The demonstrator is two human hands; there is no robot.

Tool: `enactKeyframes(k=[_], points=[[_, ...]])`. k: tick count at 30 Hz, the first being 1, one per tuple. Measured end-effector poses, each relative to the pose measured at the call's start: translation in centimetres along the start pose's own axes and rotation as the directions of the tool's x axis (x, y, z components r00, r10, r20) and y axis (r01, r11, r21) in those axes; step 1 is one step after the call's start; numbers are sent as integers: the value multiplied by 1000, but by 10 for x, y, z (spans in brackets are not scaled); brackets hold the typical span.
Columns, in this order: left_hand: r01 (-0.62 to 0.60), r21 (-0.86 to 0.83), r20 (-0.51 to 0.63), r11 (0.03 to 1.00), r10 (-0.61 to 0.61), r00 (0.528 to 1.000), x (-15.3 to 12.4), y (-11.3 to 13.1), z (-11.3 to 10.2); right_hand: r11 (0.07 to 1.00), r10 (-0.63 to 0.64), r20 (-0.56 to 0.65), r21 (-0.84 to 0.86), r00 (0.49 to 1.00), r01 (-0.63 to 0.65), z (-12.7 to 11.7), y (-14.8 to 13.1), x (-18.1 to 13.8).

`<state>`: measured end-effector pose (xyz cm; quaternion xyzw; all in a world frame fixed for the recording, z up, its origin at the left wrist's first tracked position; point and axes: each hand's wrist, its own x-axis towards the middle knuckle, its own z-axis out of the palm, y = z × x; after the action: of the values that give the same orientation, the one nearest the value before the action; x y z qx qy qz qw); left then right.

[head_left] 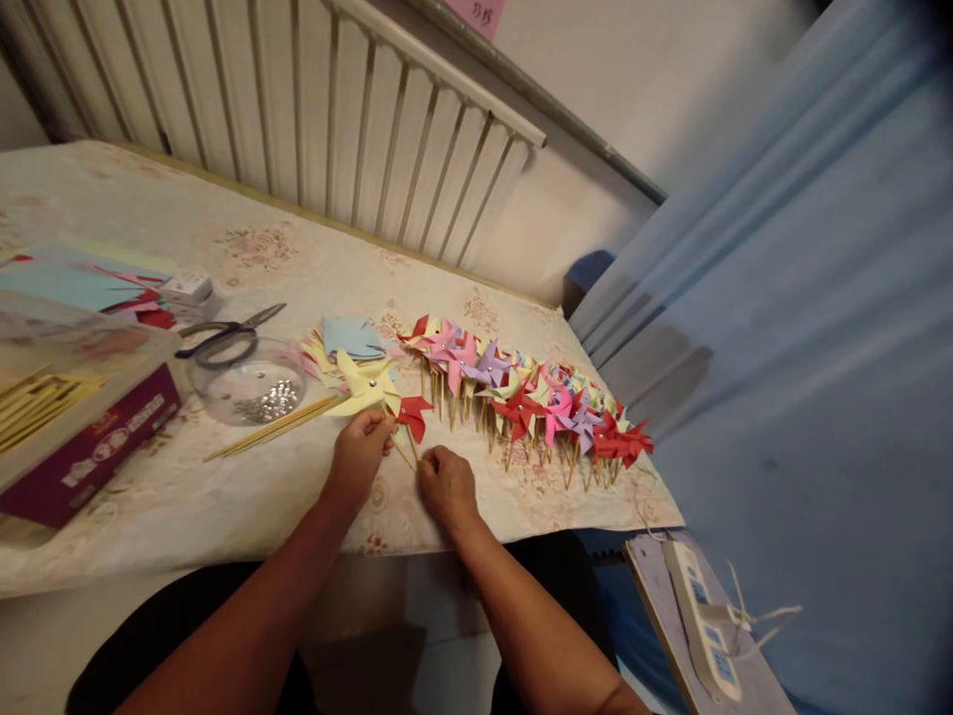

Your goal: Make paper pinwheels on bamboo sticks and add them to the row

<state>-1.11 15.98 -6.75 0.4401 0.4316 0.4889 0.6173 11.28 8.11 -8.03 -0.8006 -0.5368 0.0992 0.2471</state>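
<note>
My left hand is closed in a pinch on a pale yellow paper pinwheel, just below its head. A silver pin shows at the pinwheel's centre. A small red paper pinwheel sits right beside it. Two thin wooden sticks run down from these heads towards my right hand. The fingers of that hand are closed around a stick's lower end; which of the two sticks it grips is hard to make out. To the left of the yellow pinwheel, several bare wooden sticks lie together on the flowered tablecloth.
Many finished pinwheels stand in rows on the right. A round clear dish of silver pins has scissors across its rim. Paper pieces lie behind. A plastic box stands left; a power strip is lower right.
</note>
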Motion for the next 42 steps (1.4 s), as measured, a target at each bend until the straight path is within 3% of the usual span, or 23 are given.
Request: enactKeyframes(k=[7, 13, 19, 25, 32, 37, 40, 42], points=[[18, 38, 131, 999, -23, 991, 0, -7, 9, 958, 55, -46, 283, 997, -40, 7, 16, 4], [-5, 70, 236, 998, -12, 972, -4, -11, 17, 740, 154, 29, 659, 988, -135, 3, 15, 8], [2, 82, 271, 997, -24, 962, -3, -15, 21, 610, 137, 104, 775, 985, -166, -3, 3, 5], [31, 84, 313, 996, -56, 948, -6, -13, 26, 566, 129, 124, 806, 984, -175, -2, 3, 6], [88, 107, 278, 990, -115, 954, -4, -18, 31, 597, 161, 124, 778, 979, -197, 1, 4, 7], [45, 94, 244, 995, -66, 968, -4, -15, 34, 680, 127, 105, 714, 986, -163, -1, 9, 4], [25, 102, 220, 995, -47, 974, -3, -15, 34, 850, 15, -11, 526, 1000, -7, -10, 31, -5], [21, 122, 192, 992, -45, 980, -3, -17, 32, 942, -163, -98, 281, 982, 184, -18, 55, -14]])
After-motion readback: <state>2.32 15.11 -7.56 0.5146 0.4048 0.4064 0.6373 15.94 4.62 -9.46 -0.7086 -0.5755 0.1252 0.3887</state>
